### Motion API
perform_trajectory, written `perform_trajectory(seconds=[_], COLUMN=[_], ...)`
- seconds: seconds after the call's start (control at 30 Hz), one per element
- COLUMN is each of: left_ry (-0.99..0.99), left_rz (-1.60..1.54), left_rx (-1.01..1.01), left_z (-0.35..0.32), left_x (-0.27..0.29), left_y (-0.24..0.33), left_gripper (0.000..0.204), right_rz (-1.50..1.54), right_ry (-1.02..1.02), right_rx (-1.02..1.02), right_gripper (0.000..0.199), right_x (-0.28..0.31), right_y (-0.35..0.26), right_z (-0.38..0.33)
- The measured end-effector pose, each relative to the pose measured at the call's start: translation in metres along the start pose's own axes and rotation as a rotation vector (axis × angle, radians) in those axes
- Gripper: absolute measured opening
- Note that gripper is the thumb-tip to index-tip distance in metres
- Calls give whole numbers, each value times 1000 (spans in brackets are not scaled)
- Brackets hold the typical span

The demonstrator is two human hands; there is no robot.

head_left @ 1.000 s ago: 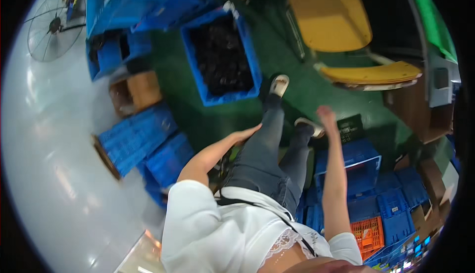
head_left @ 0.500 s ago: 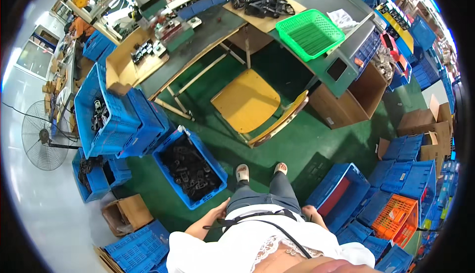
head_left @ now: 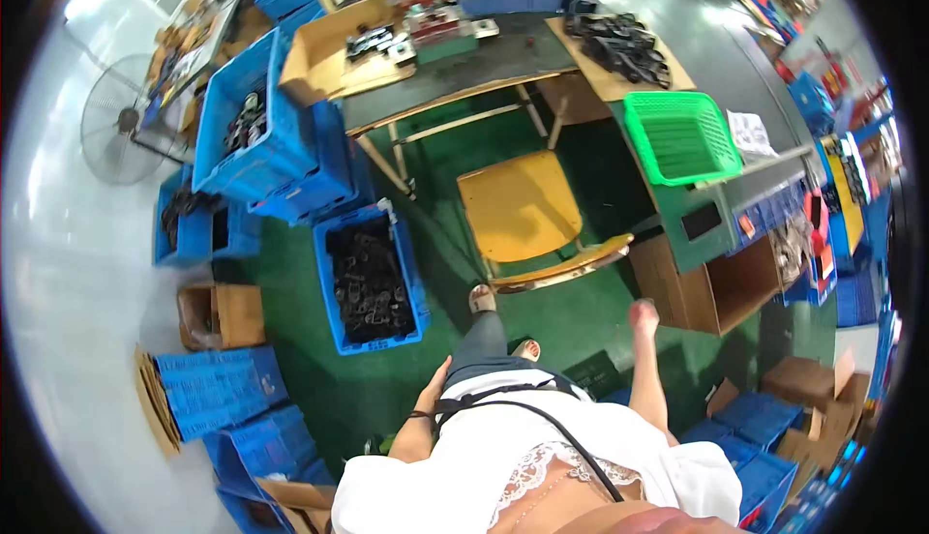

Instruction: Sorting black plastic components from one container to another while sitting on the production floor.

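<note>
I stand facing a yellow wooden chair (head_left: 518, 207) at a dark worktable (head_left: 503, 45). My left hand (head_left: 435, 386) hangs against my left thigh, its fingers lying straight along the trousers with nothing seen in them. Stretched forward on the other side, my right hand (head_left: 643, 317) is over the green floor, beyond the chair's right end and near a cardboard box (head_left: 677, 287). It is smeared and its fingers do not show clearly. Left of my legs lies a blue crate (head_left: 418, 313) filled with dark parts (head_left: 363, 282).
A bright green basket (head_left: 682, 137) and black straps (head_left: 619, 45) lie on the tables. Stacked blue crates (head_left: 300, 162) stand at the left, by a fan (head_left: 126, 120). Folded blue crates (head_left: 218, 389) sit at lower left. More blue crates (head_left: 760, 418) and cardboard are at lower right.
The view has shifted, with my body nearer the chair and one foot now ahead of the other. My right hand has swung forward from beside my hip; the left stays at my thigh.
</note>
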State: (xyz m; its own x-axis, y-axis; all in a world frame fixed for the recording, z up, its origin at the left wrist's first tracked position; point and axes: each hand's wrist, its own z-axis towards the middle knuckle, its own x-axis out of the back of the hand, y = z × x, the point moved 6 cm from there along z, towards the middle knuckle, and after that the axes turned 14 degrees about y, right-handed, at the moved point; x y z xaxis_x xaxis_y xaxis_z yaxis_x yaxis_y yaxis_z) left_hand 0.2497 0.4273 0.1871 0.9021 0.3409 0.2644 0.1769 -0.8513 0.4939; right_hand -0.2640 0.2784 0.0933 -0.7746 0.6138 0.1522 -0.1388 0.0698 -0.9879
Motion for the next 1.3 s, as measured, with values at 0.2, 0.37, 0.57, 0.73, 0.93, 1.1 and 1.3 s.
perform_trajectory(seconds=[0.2, 0.37, 0.57, 0.73, 0.93, 1.1, 1.3], left_ry=[-145, -196, -185, 129, 374, 411, 785], left_rz=[-241, -766, -559, -891, -974, -1260, -1227], left_rx=[15, 630, 725, 858, 285, 268, 388], left_z=[-81, -29, 12, 61, 3, -39, -27], left_x=[6, -31, -94, -206, -234, -202, -163], left_y=[51, -12, -137, -317, -247, -224, -327], left_gripper=[69, 51, 70, 64, 61, 58, 45], right_rz=[81, 4, 77, 125, 210, 286, 245], right_ry=[208, 65, 62, -5, 56, -164, -522], right_rx=[-421, -603, -643, -799, -696, -593, -521], right_gripper=[30, 71, 60, 36, 36, 38, 38], right_x=[-97, -127, -191, -206, -198, -270, -329], right_y=[-80, -55, -38, -30, -43, -141, -217], right_z=[147, 251, 306, 352, 321, 208, 58])
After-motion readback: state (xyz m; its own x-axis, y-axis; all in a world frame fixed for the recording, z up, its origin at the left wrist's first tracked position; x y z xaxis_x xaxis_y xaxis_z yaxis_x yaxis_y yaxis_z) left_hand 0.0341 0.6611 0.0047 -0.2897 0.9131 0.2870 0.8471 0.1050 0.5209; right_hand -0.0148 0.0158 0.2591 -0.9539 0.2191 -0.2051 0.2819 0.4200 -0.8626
